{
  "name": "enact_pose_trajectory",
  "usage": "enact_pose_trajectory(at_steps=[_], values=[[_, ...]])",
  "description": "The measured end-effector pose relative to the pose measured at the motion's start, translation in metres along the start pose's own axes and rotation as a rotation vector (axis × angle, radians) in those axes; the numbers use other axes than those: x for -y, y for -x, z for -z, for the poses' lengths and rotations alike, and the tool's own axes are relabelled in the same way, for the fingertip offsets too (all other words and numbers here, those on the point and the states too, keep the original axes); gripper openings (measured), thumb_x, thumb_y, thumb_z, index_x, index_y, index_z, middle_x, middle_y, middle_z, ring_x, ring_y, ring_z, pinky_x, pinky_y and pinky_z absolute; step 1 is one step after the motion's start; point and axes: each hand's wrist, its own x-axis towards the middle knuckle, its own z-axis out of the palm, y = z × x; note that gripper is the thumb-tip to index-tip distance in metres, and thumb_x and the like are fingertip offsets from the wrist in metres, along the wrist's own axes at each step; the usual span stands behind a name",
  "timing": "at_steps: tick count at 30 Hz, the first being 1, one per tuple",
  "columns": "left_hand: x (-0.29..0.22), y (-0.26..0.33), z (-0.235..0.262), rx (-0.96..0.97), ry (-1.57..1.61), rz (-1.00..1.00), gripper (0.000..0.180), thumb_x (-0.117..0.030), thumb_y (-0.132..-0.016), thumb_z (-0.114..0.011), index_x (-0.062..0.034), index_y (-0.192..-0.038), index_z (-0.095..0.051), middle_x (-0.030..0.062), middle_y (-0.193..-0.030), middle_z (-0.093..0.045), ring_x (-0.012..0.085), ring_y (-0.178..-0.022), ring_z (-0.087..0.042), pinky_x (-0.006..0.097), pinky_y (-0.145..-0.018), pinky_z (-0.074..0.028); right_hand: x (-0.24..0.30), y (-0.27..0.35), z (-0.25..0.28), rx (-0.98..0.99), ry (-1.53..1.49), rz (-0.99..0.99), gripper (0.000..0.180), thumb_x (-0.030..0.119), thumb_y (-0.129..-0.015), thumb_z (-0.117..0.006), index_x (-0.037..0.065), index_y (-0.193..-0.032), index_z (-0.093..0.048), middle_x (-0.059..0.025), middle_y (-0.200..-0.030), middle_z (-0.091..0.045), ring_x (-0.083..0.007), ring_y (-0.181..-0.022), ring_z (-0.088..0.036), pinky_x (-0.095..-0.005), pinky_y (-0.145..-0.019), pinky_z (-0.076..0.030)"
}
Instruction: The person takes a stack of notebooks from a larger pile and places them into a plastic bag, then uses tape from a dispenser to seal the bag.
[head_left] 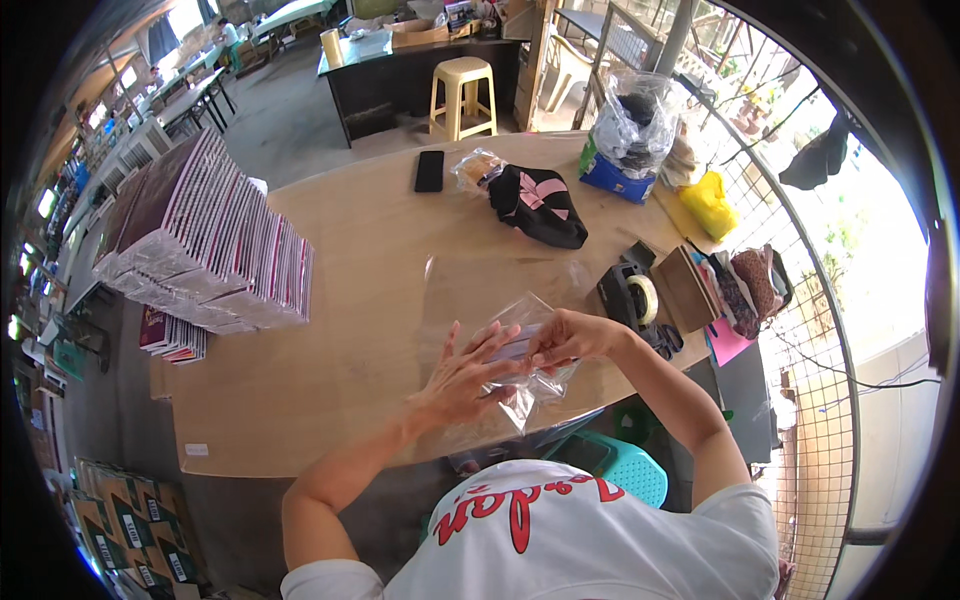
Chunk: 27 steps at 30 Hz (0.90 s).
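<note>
A clear plastic bag (522,408) lies near the front edge of the brown table (330,390), with a flat pale purplish item (512,347) showing through it. My left hand (460,385) rests over the bag's left side, fingers stretched and spread. From the right, my right hand (575,340) pinches the bag's edge between thumb and fingers. Glare on the plastic and my fingers hide part of what is inside. More clear plastic sheet (460,285) spreads flat on the table just beyond my hands.
Tall stacks of plastic-wrapped books (215,240) stand at the left. Farther off lie a black phone (429,171) and a black-and-pink cloth bag (540,205). At right are a tape dispenser (640,300), a brown box (688,288) and a bulging clear bag (635,130).
</note>
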Motion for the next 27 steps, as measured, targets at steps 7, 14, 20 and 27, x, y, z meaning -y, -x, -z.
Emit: enact_pose_trajectory(at_steps=[7,14,20,27], values=[[-0.002,-0.001,0.001,-0.072,0.183,0.067,0.024,-0.039,-0.096,-0.056,-0.0259,-0.108,-0.072,0.0003,-0.157,-0.036,0.0264,-0.147,-0.028,0.066,-0.115,0.002,0.014,0.006,-0.041,-0.277,1.036,0.408,0.016,0.016,-0.084,-0.073,0.016,-0.100,-0.073,-0.0051,-0.084,-0.069,-0.0258,-0.075,-0.066,-0.0389,-0.064,-0.051],[-0.006,-0.002,0.008,-0.044,0.204,0.087,0.019,-0.036,-0.093,-0.063,-0.0269,-0.106,-0.073,-0.0023,-0.156,-0.037,0.0253,-0.147,-0.030,0.066,-0.116,0.004,0.010,0.008,-0.041,-0.210,0.944,0.436,0.021,0.013,-0.082,-0.074,0.014,-0.102,-0.072,-0.0055,-0.086,-0.070,-0.0258,-0.075,-0.067,-0.0385,-0.065,-0.051],[-0.013,-0.002,0.009,-0.106,0.161,0.096,0.020,-0.031,-0.082,-0.075,-0.0253,-0.102,-0.074,-0.0026,-0.153,-0.043,0.0256,-0.145,-0.034,0.067,-0.115,0.002,-0.023,0.010,-0.037,-0.245,-0.035,0.114,0.022,0.016,-0.089,-0.072,0.003,-0.107,-0.071,-0.0060,-0.080,-0.071,-0.0087,-0.059,-0.058,-0.0250,-0.051,-0.042],[-0.015,-0.002,0.007,-0.161,0.221,0.102,0.022,-0.031,-0.082,-0.073,-0.0227,-0.101,-0.077,-0.0013,-0.151,-0.045,0.0241,-0.142,-0.038,0.068,-0.115,0.003,-0.048,0.008,-0.064,-0.355,-0.669,0.001,0.021,0.018,-0.096,-0.066,0.001,-0.109,-0.068,-0.0049,-0.081,-0.068,-0.0054,-0.053,-0.050,-0.0209,-0.047,-0.034]])
